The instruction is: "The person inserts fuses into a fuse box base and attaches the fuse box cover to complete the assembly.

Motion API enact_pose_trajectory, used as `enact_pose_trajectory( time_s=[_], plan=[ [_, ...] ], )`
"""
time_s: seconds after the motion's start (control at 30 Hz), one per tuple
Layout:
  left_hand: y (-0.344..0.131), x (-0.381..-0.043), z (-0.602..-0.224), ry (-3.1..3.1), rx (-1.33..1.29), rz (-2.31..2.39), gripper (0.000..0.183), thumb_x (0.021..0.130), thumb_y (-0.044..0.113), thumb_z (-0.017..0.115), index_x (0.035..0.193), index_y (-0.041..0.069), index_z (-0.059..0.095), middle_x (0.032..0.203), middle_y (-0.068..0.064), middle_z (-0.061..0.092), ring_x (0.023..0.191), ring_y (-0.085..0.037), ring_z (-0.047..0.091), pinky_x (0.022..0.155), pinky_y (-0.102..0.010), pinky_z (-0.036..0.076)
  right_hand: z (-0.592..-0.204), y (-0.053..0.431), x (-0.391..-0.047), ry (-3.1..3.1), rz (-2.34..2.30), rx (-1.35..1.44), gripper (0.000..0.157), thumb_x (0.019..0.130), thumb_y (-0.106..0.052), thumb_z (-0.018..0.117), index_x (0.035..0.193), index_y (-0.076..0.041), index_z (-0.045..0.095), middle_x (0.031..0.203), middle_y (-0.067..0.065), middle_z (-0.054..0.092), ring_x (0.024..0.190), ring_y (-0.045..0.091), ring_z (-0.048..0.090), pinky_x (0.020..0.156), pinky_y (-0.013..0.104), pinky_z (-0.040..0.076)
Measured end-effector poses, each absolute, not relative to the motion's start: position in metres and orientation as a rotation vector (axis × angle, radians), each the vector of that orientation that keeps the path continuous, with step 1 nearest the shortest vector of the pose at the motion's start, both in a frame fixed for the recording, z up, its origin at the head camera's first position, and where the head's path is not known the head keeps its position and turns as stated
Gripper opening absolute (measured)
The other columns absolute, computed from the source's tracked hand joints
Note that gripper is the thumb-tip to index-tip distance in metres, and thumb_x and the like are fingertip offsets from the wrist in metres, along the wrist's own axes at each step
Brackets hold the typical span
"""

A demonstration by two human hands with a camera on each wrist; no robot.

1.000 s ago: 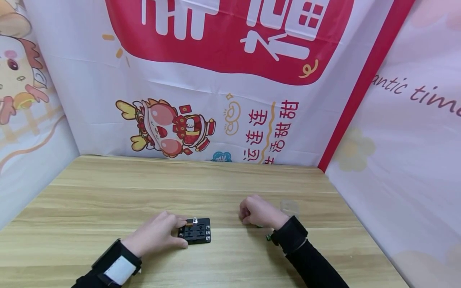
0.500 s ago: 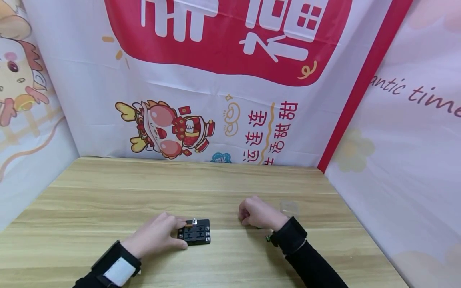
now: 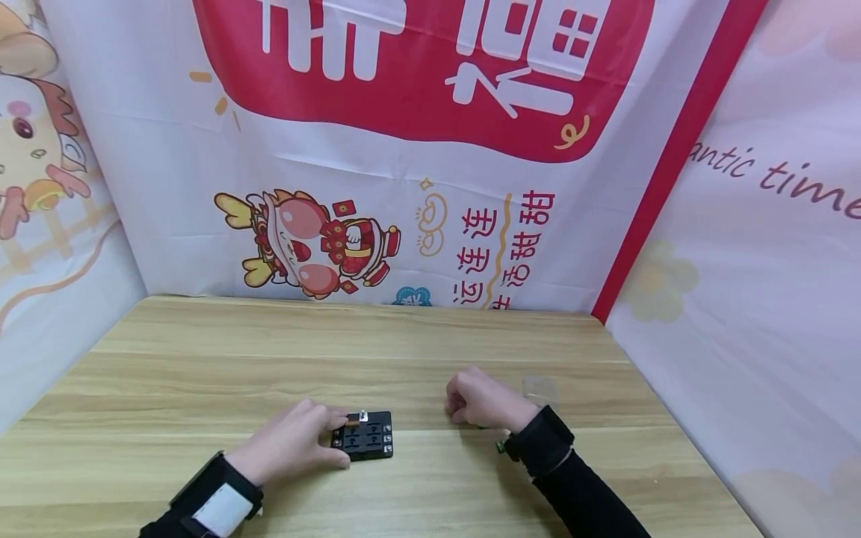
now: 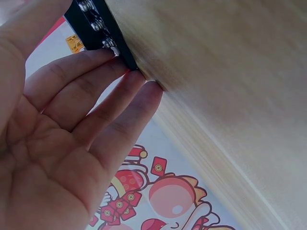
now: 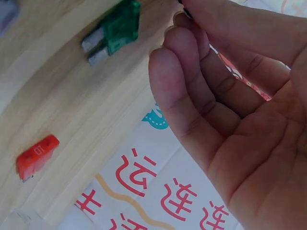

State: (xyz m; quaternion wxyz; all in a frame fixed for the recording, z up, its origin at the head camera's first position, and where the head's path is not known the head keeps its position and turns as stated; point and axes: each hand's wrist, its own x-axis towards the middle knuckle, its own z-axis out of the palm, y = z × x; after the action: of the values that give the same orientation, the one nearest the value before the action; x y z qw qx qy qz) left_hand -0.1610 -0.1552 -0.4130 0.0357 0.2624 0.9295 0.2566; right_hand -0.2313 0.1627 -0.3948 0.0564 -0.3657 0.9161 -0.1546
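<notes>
A black fuse block (image 3: 363, 436) lies flat on the table in the head view, with screw terminals along its sides and an orange-brown blade fuse (image 4: 75, 43) at its far left slot. My left hand (image 3: 294, 442) grips the block's left end, thumb at the near edge and fingers at the far edge. Right of it, my right hand (image 3: 486, 400) is close over the table with curled fingers. Between its thumb and fingertips the right wrist view shows a small black piece (image 5: 187, 12), mostly hidden. A green blade fuse (image 5: 121, 29) and a red one (image 5: 37, 155) lie near this hand.
A clear plastic box (image 3: 540, 388) sits beyond the right wrist. One blurred grey piece (image 5: 6, 15) shows at the corner of the right wrist view. Printed cloth (image 3: 430, 164) hangs behind the wooden table (image 3: 222, 351) and along both its sides.
</notes>
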Motion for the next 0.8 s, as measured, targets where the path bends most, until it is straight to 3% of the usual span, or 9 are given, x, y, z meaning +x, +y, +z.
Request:
enact_pose_trajectory(
  time_s=[0.37, 0.8],
  plan=[
    [-0.155, -0.16, -0.413, 2.856, 0.797, 0.776, 0.052, 0.074, 0.039, 0.085, 0.113, 0.007, 0.073, 0.123, -0.01, 0.066, 0.109, -0.026, 0.061, 0.088, -0.048, 0.048, -0.39, 0.166, -0.232, 2.823, -0.485, -1.08, 0.006, 0.082, -0.003, 0.079, 0.085, -0.008, 0.077, 0.076, -0.004, 0.067, 0.063, 0.003, 0.056, 0.062, 0.023, 0.048],
    [-0.156, -0.161, -0.413, 2.846, 0.828, 0.795, 0.051, 0.074, 0.039, 0.084, 0.112, 0.008, 0.074, 0.123, -0.011, 0.066, 0.11, -0.029, 0.061, 0.088, -0.048, 0.048, -0.384, 0.165, -0.231, 2.9, -0.474, -1.164, 0.009, 0.082, -0.002, 0.078, 0.088, -0.008, 0.079, 0.086, -0.003, 0.071, 0.077, 0.004, 0.061, 0.067, 0.023, 0.05]
  ],
)
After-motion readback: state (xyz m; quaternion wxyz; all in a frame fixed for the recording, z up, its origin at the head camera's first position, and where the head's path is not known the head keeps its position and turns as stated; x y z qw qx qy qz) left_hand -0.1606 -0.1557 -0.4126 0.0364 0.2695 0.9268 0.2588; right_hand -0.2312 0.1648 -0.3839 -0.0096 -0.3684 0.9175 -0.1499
